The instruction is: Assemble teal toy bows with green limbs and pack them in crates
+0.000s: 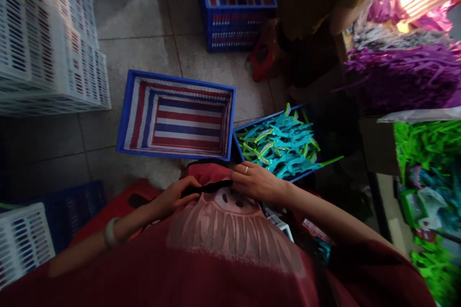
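Both my hands are at the front of my dark red printed shirt (230,230), by my lap. A black cloth band (215,185) stretches between them along the shirt's lower edge. My left hand (182,193) pinches the band's left end between thumb and fingers. My right hand (257,182), a ring on one finger, is closed around the other end; its fingertips are partly hidden. Just beyond my right hand stands a blue crate (236,141) heaped with teal and lime-green clip-like plastic pieces (284,141). A striped-lined blue crate (176,156) lies in front of me.
White crates (54,48) are stacked at the left, with another white crate (25,244) below. A further blue crate (234,29) stands ahead, near another person's arm (349,14). On the right are purple pieces (406,74) and bright green pieces (428,144). A red stool (266,55) is ahead.
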The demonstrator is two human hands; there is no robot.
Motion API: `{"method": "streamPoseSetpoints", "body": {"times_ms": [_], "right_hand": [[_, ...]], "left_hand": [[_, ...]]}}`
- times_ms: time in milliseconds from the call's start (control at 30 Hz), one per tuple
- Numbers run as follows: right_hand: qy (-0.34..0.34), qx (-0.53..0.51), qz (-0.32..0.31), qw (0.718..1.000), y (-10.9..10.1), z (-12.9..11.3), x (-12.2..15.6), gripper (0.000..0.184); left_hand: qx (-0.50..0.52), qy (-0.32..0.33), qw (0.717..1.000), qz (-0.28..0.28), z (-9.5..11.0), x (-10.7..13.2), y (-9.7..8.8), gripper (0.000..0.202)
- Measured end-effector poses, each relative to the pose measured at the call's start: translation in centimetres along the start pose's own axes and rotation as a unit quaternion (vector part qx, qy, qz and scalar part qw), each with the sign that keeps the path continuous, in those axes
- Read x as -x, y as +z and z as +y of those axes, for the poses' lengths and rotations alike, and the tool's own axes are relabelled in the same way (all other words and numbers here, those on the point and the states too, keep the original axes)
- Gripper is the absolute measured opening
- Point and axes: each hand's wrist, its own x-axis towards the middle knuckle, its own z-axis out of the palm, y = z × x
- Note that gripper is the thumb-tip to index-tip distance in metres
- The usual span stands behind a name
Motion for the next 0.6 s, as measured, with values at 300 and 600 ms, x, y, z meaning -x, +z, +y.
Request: {"method": "streamPoseSetpoints", "body": {"times_ms": [300, 600], "right_hand": [[0.272, -0.5, 0.011, 0.822, 4.1, -0.9, -0.9, 0.052], [0.202, -0.496, -0.021, 0.844, 3.8, -2.2, -8.0, 0.046]], "left_hand": [[-0.086, -0.03, 0.989, 0.118, 0.1, 4.0, -2.7, 0.028], [-0.069, -0.104, 0.989, 0.076, 1.0, 3.9, -3.7, 0.033]]}}
